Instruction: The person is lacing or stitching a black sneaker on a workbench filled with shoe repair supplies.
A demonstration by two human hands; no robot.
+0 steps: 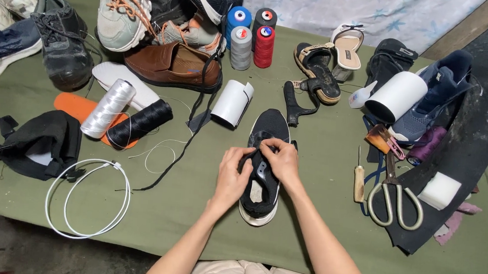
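Observation:
A black knit sneaker [268, 127] with a white sole lies toe-away on the green table cover [193, 208], straight in front of me. My left hand [233, 173] grips the left side of its opening near the tongue. My right hand [279, 159] pinches the right side of the opening, fingers curled over the collar. Both hands meet above the shoe's mouth, and the inside of the heel shows below them.
Large scissors [391, 196] and a wooden-handled awl [359, 182] lie to the right, beside a white block [439, 191] and a white roll [397, 96]. White [108, 108] and black [139, 124] thread spools, a white cable loop [88, 197], a brown shoe [174, 64] and several other shoes fill the left and back.

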